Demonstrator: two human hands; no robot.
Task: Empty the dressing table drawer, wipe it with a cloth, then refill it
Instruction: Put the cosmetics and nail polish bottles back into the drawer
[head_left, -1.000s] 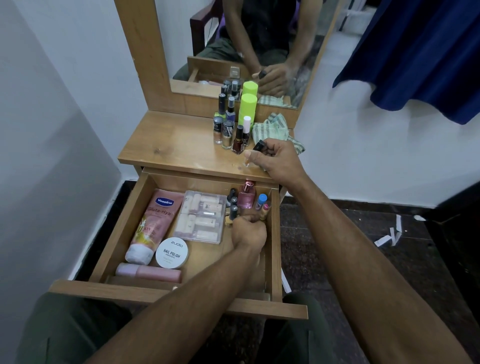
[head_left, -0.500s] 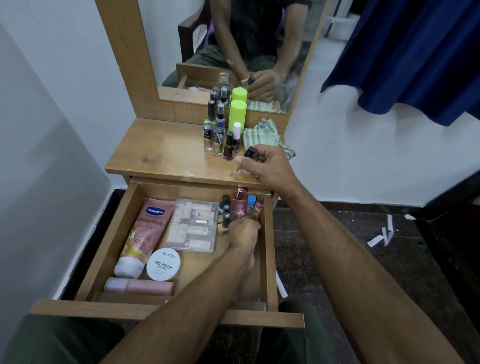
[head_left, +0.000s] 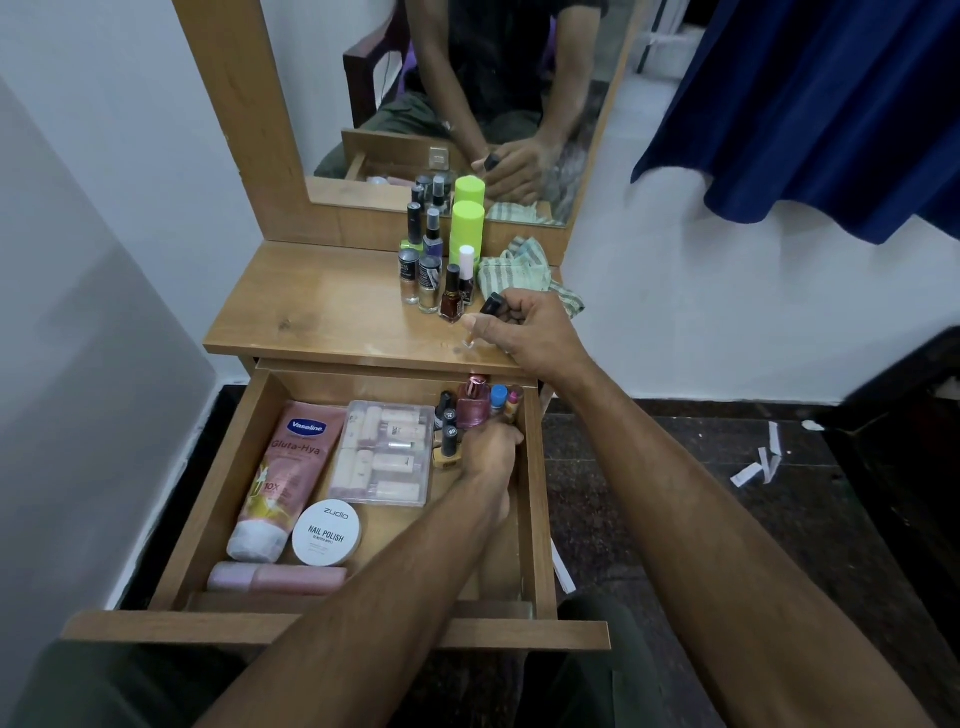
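The wooden drawer (head_left: 213, 499) is pulled out. It holds a pink Vaseline tube (head_left: 283, 478), a clear plastic box (head_left: 387, 452), a white nail polish remover tub (head_left: 326, 531), a pink bottle (head_left: 278, 578) and small bottles at the far right corner, among them a pink perfume bottle (head_left: 474, 402). My left hand (head_left: 491, 447) is inside the drawer by those small bottles, fingers curled around something I cannot make out. My right hand (head_left: 524, 332) holds a black-capped nail polish bottle (head_left: 492, 304) low over the tabletop (head_left: 311, 312), near a cluster of bottles (head_left: 436, 270).
A striped green cloth (head_left: 519, 275) lies at the back right of the tabletop, behind my right hand. Two lime green bottles (head_left: 466, 228) stand by the mirror (head_left: 467, 104). A blue curtain (head_left: 805, 104) hangs at the right. Paper scraps (head_left: 758, 462) lie on the dark floor.
The view has shifted slightly. My right hand has stayed over the tabletop's front right with the small bottle. My left hand has stayed among the small bottles in the drawer.
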